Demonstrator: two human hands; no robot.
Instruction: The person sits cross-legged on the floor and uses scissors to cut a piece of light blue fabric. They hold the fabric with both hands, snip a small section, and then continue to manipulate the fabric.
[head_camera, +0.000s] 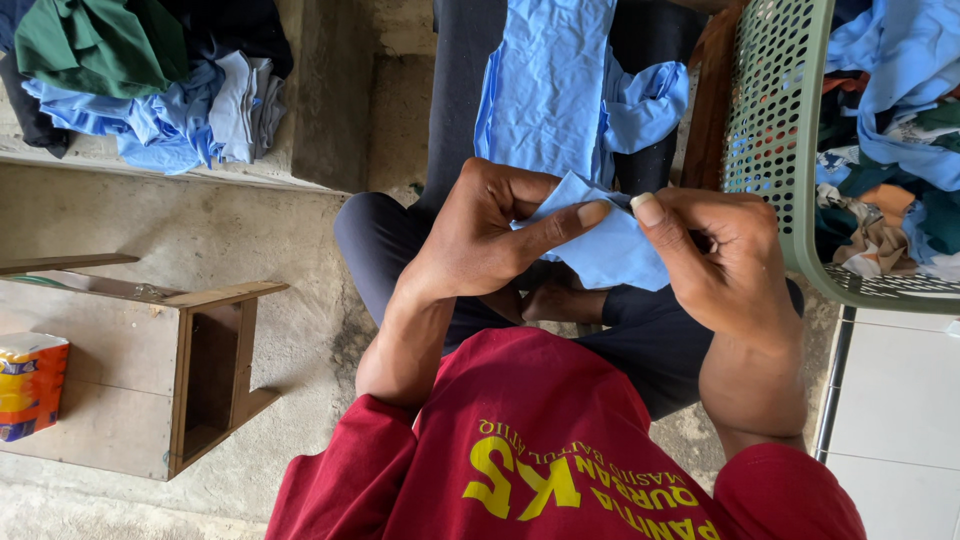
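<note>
At the upper left of the frame a pile of clothes (150, 80) lies on a concrete step, green and dark pieces over light blue ones. Below it, at the left edge, a yellow packet (28, 385) sits on a wooden stool (200, 370) tipped on its side.

In the middle, my left hand (480, 235) pinches the blue cloth (605, 250) narrowly, thumb pressed along its near edge and the other fingers curled behind it. The cloth is in the centre of the frame, above my dark trousers, and its long end runs up over my leg towards the top edge.

My right hand (725, 260) grips the same cloth just beside the left, thumb tip on top and fingers folded tight beneath, so both thumbs nearly meet.

At the upper right a green basket (775, 120) with holes stands full of mixed clothes, close beside my right hand.
</note>
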